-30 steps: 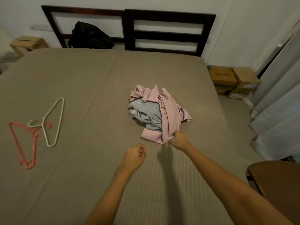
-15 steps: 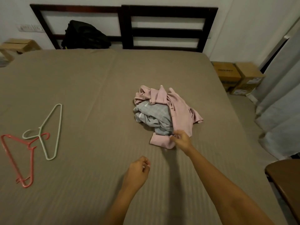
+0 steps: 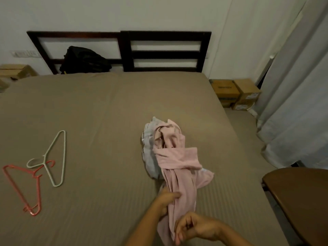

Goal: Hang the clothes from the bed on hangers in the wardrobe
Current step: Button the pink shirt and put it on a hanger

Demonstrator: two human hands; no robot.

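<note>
Pink cloth fills both of your grips. Your left hand (image 3: 166, 201), low in the middle of the frame, is closed on the pink garment (image 3: 179, 157), thumb laid across the fabric and fingers tucked behind it. Just right of it and lower, your right hand (image 3: 193, 228) is curled tight round the garment's near end, knuckles turned up toward you. Both forearms come in from the bottom edge, the left one angled up and right, the right one running leftward.

From your hands the pink garment stretches up to mid-frame, where it is tangled with a grey-blue garment (image 3: 148, 153) lying against its left side on the bed (image 3: 88, 112).

At the left of the frame a coral hanger (image 3: 26, 185) and a pale hanger (image 3: 56, 153) lie flat on the taupe sheet, crossing at their hooks, well apart from the clothes. At upper left a cardboard box (image 3: 16, 71) sits beside the bed, then a black bag (image 3: 83, 59) leans against the dark headboard (image 3: 165, 50). Right of the bed stand two more cardboard boxes (image 3: 236, 93), a pale curtain (image 3: 292, 103), and at lower right a brown wooden surface (image 3: 301, 201).
</note>
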